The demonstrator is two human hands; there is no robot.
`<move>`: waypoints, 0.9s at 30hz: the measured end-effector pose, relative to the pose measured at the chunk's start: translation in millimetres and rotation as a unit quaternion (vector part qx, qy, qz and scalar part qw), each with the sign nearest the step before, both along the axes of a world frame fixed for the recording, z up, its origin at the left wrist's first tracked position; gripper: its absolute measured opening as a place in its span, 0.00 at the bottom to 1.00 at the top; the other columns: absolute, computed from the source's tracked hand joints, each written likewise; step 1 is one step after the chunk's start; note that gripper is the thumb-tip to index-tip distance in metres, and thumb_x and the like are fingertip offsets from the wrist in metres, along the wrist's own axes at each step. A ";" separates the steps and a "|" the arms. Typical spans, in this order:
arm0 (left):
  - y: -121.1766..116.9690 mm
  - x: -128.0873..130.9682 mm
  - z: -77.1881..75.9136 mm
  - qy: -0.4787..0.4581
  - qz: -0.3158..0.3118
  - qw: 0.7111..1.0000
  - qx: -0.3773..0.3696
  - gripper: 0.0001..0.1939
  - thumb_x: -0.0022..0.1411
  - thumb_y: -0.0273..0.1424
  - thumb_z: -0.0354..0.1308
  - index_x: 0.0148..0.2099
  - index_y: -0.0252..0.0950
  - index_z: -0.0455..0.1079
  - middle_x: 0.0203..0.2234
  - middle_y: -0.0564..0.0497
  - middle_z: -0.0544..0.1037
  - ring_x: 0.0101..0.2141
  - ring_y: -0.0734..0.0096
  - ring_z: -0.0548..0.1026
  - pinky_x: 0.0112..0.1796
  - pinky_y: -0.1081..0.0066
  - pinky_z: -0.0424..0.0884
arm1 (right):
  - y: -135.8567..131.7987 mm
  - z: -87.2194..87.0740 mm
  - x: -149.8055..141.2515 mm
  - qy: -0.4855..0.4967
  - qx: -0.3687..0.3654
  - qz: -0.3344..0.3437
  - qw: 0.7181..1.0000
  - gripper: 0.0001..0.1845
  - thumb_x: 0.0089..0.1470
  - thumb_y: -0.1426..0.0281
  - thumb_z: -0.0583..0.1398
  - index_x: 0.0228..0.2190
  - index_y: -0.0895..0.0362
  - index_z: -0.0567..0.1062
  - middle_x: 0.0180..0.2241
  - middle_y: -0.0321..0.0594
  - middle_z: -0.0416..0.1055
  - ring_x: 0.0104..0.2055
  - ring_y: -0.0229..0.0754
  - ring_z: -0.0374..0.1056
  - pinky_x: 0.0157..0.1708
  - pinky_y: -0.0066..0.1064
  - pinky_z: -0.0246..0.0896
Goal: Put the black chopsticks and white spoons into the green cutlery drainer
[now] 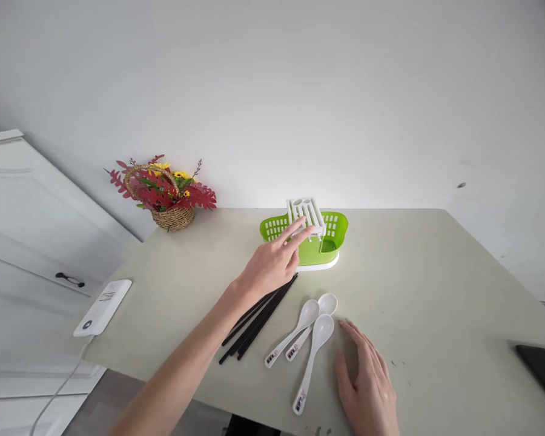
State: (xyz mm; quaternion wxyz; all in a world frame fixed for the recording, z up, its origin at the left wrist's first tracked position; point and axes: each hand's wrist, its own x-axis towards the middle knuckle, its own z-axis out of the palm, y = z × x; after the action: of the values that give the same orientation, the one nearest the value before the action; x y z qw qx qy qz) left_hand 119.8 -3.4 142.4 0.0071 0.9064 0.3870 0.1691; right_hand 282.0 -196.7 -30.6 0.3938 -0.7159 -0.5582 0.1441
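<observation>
My left hand [277, 257] reaches over the table, two fingers stretched out onto the white slotted rack [315, 221] on top of a green cutlery holder [315, 253]. Its other fingers are curled, and I see nothing in them. Under my left wrist lie several black chopsticks [258, 330]. Three white spoons sit to their right: the front spoon [315, 351], the left spoon [295, 330] and the partly covered back spoon [324, 304]. Beside the front spoon my right hand [367, 381] rests on the table, fingers apart and holding nothing.
A wicker basket of red and yellow flowers [168, 197] stands at the back left. Near the left edge is a white device [102, 307] with a cable hanging down. A black flat object [542, 366] lies at the right. The wall runs behind the table [413, 272].
</observation>
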 end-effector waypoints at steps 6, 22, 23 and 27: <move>11.8 -9.9 -28.0 -0.108 0.002 0.994 0.031 0.31 0.74 0.27 0.48 0.75 0.41 0.48 0.70 0.34 0.59 0.48 0.63 0.79 0.44 0.64 0.81 | -0.7 5.8 -3.9 0.031 0.003 -0.008 0.999 0.24 0.70 0.59 0.52 0.63 0.47 0.68 0.63 0.43 0.71 0.64 0.59 0.67 0.61 0.55 0.63; 37.2 -25.5 -76.5 -0.137 -0.046 0.980 0.140 0.09 0.67 0.29 0.57 0.48 0.40 0.62 0.43 0.45 0.76 0.47 0.57 0.77 0.67 0.40 0.61 | 3.3 -2.3 1.3 0.047 -0.013 -0.003 0.999 0.25 0.67 0.55 0.52 0.61 0.46 0.70 0.62 0.40 0.73 0.64 0.58 0.67 0.59 0.55 0.65; 38.5 -24.4 -76.4 -0.141 -0.052 0.979 0.140 0.10 0.67 0.29 0.57 0.48 0.40 0.62 0.43 0.45 0.77 0.47 0.57 0.77 0.68 0.39 0.60 | 3.5 -1.3 0.7 0.050 -0.015 -0.003 0.999 0.25 0.67 0.55 0.52 0.61 0.46 0.70 0.62 0.40 0.73 0.64 0.57 0.66 0.59 0.54 0.65; 40.8 -20.1 -74.0 -0.143 -0.080 0.978 0.127 0.12 0.67 0.28 0.57 0.52 0.39 0.62 0.50 0.42 0.76 0.57 0.53 0.73 0.68 0.37 0.58 | 4.0 1.5 0.5 0.063 -0.027 -0.001 0.998 0.25 0.67 0.55 0.52 0.61 0.46 0.70 0.62 0.39 0.72 0.65 0.56 0.65 0.61 0.55 0.62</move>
State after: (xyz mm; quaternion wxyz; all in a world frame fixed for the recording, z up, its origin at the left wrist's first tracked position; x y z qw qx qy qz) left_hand 99.7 37.4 68.4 -0.0398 0.8943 0.2840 0.3434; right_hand 282.4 -192.6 -29.1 0.4090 -0.7162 -0.5277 0.2034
